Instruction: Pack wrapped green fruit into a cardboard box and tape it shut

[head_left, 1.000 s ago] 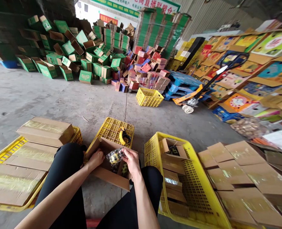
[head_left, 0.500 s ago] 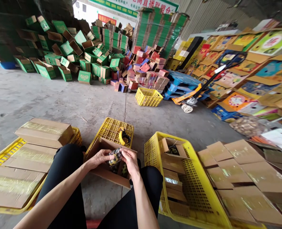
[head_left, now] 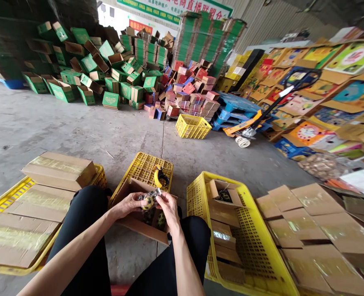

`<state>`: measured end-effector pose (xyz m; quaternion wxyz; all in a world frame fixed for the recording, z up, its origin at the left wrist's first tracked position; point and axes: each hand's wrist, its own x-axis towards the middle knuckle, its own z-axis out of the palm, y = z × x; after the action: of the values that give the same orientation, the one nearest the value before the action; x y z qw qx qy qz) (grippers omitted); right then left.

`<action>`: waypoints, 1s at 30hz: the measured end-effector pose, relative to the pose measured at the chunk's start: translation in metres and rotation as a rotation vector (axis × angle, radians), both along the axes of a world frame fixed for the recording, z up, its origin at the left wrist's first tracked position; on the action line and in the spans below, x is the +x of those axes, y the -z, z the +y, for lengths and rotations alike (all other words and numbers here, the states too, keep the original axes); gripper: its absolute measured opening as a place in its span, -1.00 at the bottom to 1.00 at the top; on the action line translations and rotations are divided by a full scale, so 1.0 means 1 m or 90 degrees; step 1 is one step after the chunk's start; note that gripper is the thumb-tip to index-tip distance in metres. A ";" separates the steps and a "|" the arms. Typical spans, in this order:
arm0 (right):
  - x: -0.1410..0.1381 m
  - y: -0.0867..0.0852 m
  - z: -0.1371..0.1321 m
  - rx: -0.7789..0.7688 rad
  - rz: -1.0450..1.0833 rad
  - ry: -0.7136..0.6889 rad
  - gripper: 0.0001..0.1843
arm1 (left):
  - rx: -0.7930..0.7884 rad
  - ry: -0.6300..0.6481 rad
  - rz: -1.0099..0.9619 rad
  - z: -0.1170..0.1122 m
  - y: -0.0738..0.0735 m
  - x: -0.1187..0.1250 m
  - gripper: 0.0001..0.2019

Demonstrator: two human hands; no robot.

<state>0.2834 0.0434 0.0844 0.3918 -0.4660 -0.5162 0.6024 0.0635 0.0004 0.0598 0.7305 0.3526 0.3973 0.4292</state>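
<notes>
My left hand (head_left: 127, 204) and my right hand (head_left: 168, 205) meet over an open brown cardboard box (head_left: 139, 226) and both pinch a small clear plastic packet (head_left: 149, 198) with yellow and dark contents. More such packets lie inside the box. The box rests between my knees on an upturned yellow crate (head_left: 143, 166). A yellow tape dispenser (head_left: 160, 177) sits on that crate just behind the box.
A yellow crate (head_left: 246, 230) with small open cartons stands to my right. Taped brown cartons (head_left: 311, 222) lie further right. More sealed cartons (head_left: 58, 168) rest on a yellow crate at my left. Green and red boxes (head_left: 120, 74), a yellow basket (head_left: 192, 126) and a pallet jack (head_left: 246, 129) stand across the concrete floor.
My left hand has come up from the box's rim to join the right hand on the packet. The packet has risen a little above the box.
</notes>
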 end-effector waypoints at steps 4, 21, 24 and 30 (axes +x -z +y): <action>0.000 -0.003 -0.001 -0.016 -0.002 0.014 -0.45 | 0.007 -0.007 0.015 0.001 -0.002 -0.003 -0.37; -0.001 -0.004 -0.002 -0.102 0.086 0.013 -0.40 | -0.028 -0.132 -0.020 0.005 0.005 -0.006 -0.48; -0.001 -0.004 -0.003 -0.101 0.086 0.014 -0.41 | -0.019 -0.169 -0.014 0.005 0.006 -0.005 -0.50; -0.002 -0.004 -0.004 -0.118 0.062 0.003 -0.42 | 0.018 -0.221 0.086 0.003 0.002 -0.005 -0.45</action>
<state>0.2814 0.0398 0.0888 0.3731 -0.4716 -0.4378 0.6683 0.0584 0.0037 0.0574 0.6119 0.3172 0.4942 0.5298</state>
